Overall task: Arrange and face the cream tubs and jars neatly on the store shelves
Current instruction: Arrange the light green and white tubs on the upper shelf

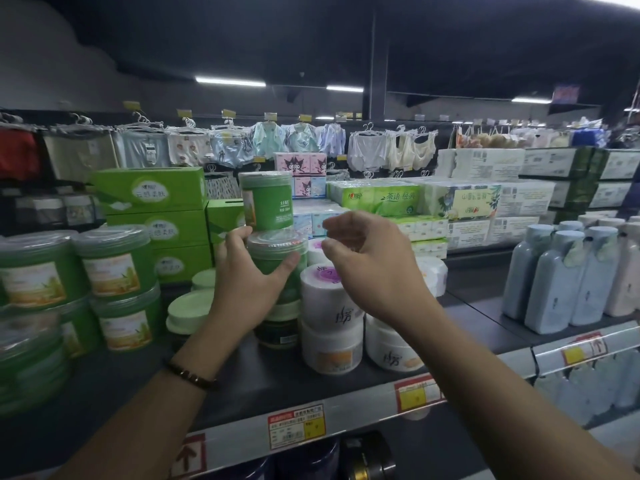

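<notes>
My left hand [244, 275] grips a green tub with a clear lid [277, 252] in the middle of a stack on the dark shelf [263, 382]. A taller green jar [267, 200] stands on top of that tub, and a dark jar [278, 336] sits at the bottom. My right hand [367, 259] hovers just right of the stack with loosely curled fingers, holding nothing, above stacked white cream tubs [330, 318]. Another white tub [393, 351] sits further right. Large green tubs [114, 261] are stacked at the left, with pale green lidded jars [188, 311] beside them.
Green tissue boxes [152, 192] rise behind the tubs. Packs of tissue paper [381, 197] fill the back right. Pale blue bottles [561, 278] stand on the right shelf section. Price tags [296, 427] line the shelf's front edge. Clothes on hangers hang behind.
</notes>
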The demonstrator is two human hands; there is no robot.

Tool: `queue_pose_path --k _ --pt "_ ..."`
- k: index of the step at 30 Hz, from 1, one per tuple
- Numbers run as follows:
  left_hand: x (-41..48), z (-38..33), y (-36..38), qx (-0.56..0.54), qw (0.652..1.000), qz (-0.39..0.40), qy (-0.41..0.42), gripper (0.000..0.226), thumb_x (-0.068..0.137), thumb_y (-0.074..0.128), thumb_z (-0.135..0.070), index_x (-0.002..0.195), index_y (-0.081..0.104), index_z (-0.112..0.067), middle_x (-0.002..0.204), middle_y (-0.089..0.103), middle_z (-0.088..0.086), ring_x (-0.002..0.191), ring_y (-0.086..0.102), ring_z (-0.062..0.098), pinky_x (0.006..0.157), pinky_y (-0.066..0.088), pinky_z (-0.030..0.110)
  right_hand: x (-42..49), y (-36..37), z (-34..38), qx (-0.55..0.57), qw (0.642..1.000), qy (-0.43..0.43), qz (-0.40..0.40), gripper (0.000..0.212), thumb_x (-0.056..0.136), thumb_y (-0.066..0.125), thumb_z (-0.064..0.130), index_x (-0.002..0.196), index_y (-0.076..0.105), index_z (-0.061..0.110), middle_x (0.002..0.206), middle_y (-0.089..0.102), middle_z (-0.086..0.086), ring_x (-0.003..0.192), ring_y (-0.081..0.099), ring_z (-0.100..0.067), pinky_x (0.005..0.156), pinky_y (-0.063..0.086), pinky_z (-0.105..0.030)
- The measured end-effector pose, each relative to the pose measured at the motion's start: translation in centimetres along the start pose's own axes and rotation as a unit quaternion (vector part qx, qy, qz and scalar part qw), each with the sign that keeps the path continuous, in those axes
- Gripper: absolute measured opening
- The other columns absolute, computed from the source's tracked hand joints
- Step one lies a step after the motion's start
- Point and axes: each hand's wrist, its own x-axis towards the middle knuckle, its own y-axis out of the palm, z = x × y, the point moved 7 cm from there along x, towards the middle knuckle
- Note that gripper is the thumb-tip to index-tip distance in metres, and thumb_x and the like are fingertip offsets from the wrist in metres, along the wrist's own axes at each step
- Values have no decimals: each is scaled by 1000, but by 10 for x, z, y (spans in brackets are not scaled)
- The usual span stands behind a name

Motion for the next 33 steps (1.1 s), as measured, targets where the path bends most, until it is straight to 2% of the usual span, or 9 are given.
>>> queue_pose_path --k 5,10,19,21,25,28,30,33 --pt "5 5 7 -23 999 23 -10 102 71 90 -52 147 35 -13 140 60 5 124 61 23 100 49 34 10 27 -3 -42 998 15 46 33 94 68 20 126 75 18 119 77 1 112 71 -12 105 55 -39" --pt "5 7 10 -41 999 15 -19 96 72 90 -50 146 39 -15 136 63 3 120 63 23 87 44 27 14 35 -2 -49 998 7 39 32 95 68 25 126 74 19 119 77 3 113 70 -10 106 54 -39" --pt "10 12 5 -72 997 26 -27 94 71 92 -49 142 41 -14 129 66 1 115 66 20 96 54 38 15 45 3 -72 997 12 35 32 97 68 25 128 72 18 121 75 1 117 68 -13 108 53 -40" --pt "10 14 1 -83 995 34 -31 93 72 91 -48 142 39 -15 128 65 -1 115 65 19 96 54 36 14 46 7 -77 996 12 34 34 96 68 25 129 72 17 123 75 1 117 68 -13 109 52 -39" --pt "11 15 -14 -90 995 41 -26 94 76 90 -45 148 36 -16 124 58 -6 111 60 13 87 44 25 10 51 18 -83 996 9 28 36 95 70 23 130 71 16 123 75 1 118 68 -12 108 52 -38" --pt "14 18 -23 -89 995 48 -13 96 73 90 -50 145 37 -17 129 62 -3 114 63 15 90 49 28 6 57 28 -84 996 -1 17 37 94 70 22 131 70 16 124 75 2 118 68 -11 108 51 -35" --pt "14 20 -29 -93 994 56 -9 99 69 90 -53 145 37 -18 131 64 0 116 65 17 97 53 34 3 60 35 -84 996 -5 11 39 94 71 22 133 70 15 126 74 2 119 67 -11 107 50 -31" --pt "12 20 -39 -93 994 62 -3 100 69 91 -56 146 37 -23 130 63 -5 115 65 14 98 55 35 -1 64 40 -84 996 -4 8 41 93 71 24 133 69 17 126 74 4 120 67 -10 107 52 -34"
